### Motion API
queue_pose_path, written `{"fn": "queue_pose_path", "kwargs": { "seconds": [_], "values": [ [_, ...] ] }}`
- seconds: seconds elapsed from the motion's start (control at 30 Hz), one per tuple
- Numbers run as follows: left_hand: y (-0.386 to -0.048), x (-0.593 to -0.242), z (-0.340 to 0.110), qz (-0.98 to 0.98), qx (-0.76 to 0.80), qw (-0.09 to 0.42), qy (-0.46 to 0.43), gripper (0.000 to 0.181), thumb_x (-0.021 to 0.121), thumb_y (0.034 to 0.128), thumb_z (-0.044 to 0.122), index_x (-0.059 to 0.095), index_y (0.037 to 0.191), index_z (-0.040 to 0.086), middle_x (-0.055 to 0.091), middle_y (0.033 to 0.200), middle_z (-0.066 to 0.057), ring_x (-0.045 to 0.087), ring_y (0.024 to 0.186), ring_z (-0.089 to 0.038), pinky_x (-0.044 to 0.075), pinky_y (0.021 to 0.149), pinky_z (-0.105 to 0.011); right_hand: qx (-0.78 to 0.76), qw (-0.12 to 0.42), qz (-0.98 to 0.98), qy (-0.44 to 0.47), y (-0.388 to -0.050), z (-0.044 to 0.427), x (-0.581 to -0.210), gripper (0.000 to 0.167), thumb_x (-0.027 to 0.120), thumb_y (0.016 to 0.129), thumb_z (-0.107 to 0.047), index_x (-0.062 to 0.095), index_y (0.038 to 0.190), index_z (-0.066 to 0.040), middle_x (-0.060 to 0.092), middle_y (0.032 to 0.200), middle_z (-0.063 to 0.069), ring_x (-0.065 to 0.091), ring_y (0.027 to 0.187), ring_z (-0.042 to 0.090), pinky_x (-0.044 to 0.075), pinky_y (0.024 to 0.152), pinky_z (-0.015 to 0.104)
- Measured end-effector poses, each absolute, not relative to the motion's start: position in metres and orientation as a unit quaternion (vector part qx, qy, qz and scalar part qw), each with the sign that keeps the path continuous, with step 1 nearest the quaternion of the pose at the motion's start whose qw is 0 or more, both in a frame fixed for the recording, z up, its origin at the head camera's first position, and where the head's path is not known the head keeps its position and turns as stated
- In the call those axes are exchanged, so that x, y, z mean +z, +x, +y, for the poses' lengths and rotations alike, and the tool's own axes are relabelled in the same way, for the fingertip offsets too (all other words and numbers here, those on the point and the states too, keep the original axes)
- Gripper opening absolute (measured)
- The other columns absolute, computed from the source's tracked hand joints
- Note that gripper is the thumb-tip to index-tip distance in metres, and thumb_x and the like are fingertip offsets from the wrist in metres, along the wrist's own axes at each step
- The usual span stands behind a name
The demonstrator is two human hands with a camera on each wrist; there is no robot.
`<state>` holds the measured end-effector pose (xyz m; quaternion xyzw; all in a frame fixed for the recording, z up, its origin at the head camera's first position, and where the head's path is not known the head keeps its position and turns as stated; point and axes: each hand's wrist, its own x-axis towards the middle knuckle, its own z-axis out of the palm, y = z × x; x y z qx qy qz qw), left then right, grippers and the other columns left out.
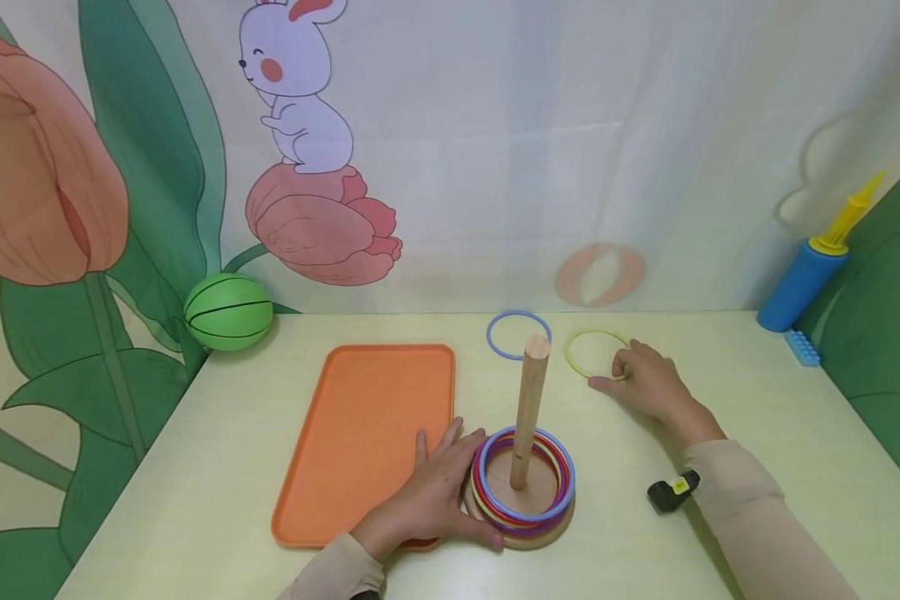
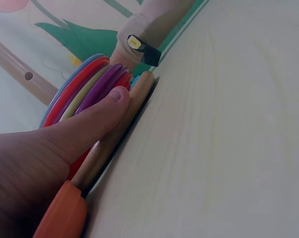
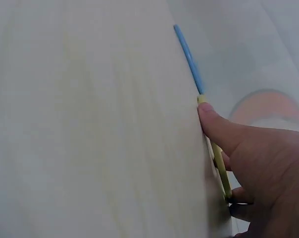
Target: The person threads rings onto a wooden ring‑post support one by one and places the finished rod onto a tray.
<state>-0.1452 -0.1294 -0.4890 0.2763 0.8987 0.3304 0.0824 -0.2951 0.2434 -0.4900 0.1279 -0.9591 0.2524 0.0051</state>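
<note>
A wooden ring-toss stand has an upright post [image 1: 529, 408] and a round base [image 1: 534, 542]. Several coloured rings [image 1: 483, 483], with a blue one on top, lie stacked around the post. My left hand [image 1: 437, 493] rests against the stand's left side, fingers spread and thumb along the base's front edge. In the left wrist view, that thumb [image 2: 97, 116] touches the stacked rings and the base's rim. At the back, my right hand [image 1: 651, 381] pinches the near right side of a yellow ring [image 1: 598, 331]. A blue ring [image 1: 489, 337] lies to its left.
An orange tray [image 1: 375, 417] lies left of the stand, partly under my left hand. A green ball [image 1: 228, 312] sits at the back left. At the back right are a blue and yellow pump [image 1: 802, 283] and a blue toy brick [image 1: 802, 348]. A printed curtain hangs behind the table.
</note>
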Motion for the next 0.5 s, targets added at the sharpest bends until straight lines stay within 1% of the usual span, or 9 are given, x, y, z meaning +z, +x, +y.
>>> {"fn": "queue_pose_path", "kwargs": {
  "seconds": [0.03,0.07,0.1,0.23,0.37,0.5],
  "values": [
    [-0.146,-0.489,-0.13,0.899,0.33,0.082,0.277,0.128,0.097,0.0612,0.062,0.035,0.165,0.019,0.035,0.17,-0.009,0.006,0.162,-0.037,-0.018,0.118,-0.073,0.257,0.006,-0.958,0.124,-0.293,0.244,-0.491,0.047,0.079,0.093,-0.051,0.059,0.083,-0.009,0.044,0.149,0.044,0.038,0.142,0.062,0.029,0.112,0.078],
    [-0.146,-0.489,-0.13,0.899,0.33,0.082,0.277,0.129,0.097,0.0612,0.062,0.035,0.165,0.019,0.035,0.17,-0.008,0.005,0.162,-0.037,-0.018,0.118,-0.073,0.263,0.007,-0.957,0.12,-0.291,0.245,-0.491,0.049,0.08,0.091,-0.052,0.058,0.078,-0.011,0.038,0.152,0.047,0.033,0.143,0.066,0.028,0.113,0.078],
    [-0.146,-0.489,-0.13,0.899,0.33,0.083,0.277,0.129,0.097,0.0613,0.062,0.035,0.165,0.02,0.035,0.17,-0.008,0.005,0.162,-0.037,-0.018,0.118,-0.073,0.269,0.009,-0.956,0.117,-0.289,0.246,-0.492,0.05,0.082,0.089,-0.052,0.058,0.075,-0.011,0.037,0.153,0.047,0.032,0.142,0.068,0.029,0.113,0.077],
    [-0.147,-0.489,-0.13,0.898,0.331,0.084,0.278,0.129,0.097,0.0616,0.062,0.034,0.165,0.019,0.035,0.17,-0.008,0.005,0.162,-0.037,-0.019,0.118,-0.073,0.292,0.017,-0.951,0.101,-0.281,0.25,-0.496,0.053,0.086,0.085,-0.053,0.058,0.072,-0.011,0.033,0.156,0.045,0.029,0.138,0.075,0.029,0.113,0.077],
    [-0.147,-0.49,-0.13,0.898,0.331,0.084,0.278,0.129,0.097,0.0617,0.063,0.034,0.165,0.019,0.034,0.17,-0.008,0.005,0.162,-0.037,-0.019,0.118,-0.072,0.314,0.032,-0.944,0.096,-0.276,0.251,-0.501,0.053,0.088,0.084,-0.052,0.057,0.073,-0.01,0.034,0.158,0.043,0.029,0.14,0.073,0.028,0.114,0.076],
    [-0.146,-0.49,-0.13,0.898,0.332,0.085,0.276,0.129,0.097,0.0617,0.063,0.034,0.166,0.02,0.034,0.171,-0.008,0.005,0.163,-0.036,-0.019,0.118,-0.072,0.321,0.046,-0.942,0.087,-0.273,0.252,-0.503,0.054,0.09,0.081,-0.051,0.057,0.074,-0.008,0.036,0.157,0.041,0.031,0.142,0.069,0.031,0.115,0.073]
  ]
}}
